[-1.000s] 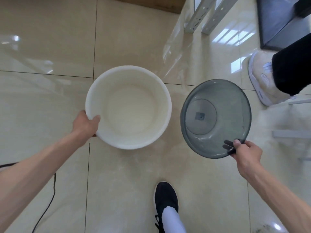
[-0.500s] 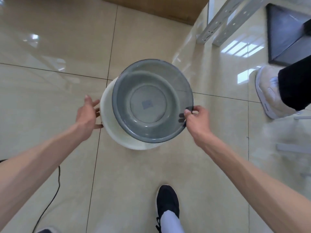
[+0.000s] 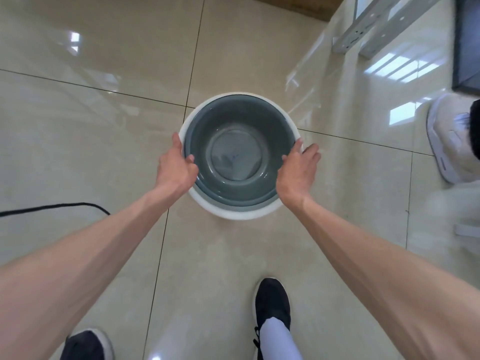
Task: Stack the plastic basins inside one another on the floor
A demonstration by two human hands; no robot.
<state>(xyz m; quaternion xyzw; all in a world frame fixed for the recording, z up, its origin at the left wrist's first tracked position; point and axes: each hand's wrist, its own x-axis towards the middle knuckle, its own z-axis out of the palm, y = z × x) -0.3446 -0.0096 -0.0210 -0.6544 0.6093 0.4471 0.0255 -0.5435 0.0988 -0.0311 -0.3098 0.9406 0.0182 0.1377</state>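
Observation:
A grey translucent basin [image 3: 237, 126] sits nested inside a white basin [image 3: 233, 213] on the tiled floor, its rim just within the white rim. My left hand [image 3: 176, 165] grips the left rim of the stacked pair, thumb inside the grey basin. My right hand [image 3: 297, 170] holds the right rim, thumb over the edge and fingers outside.
My two black shoes [image 3: 271, 305] [image 3: 85, 345] stand near the bottom. Another person's white shoe [image 3: 446, 141] is at the right edge. A black cable [image 3: 57, 206] lies on the left floor. Grey metal rails [image 3: 376, 24] and a dark panel [image 3: 467, 42] sit at the upper right.
My right hand carried the grey basin from the right and lowered it into the white one. Both hands now hold the rims of the nested pair. The view pulled back.

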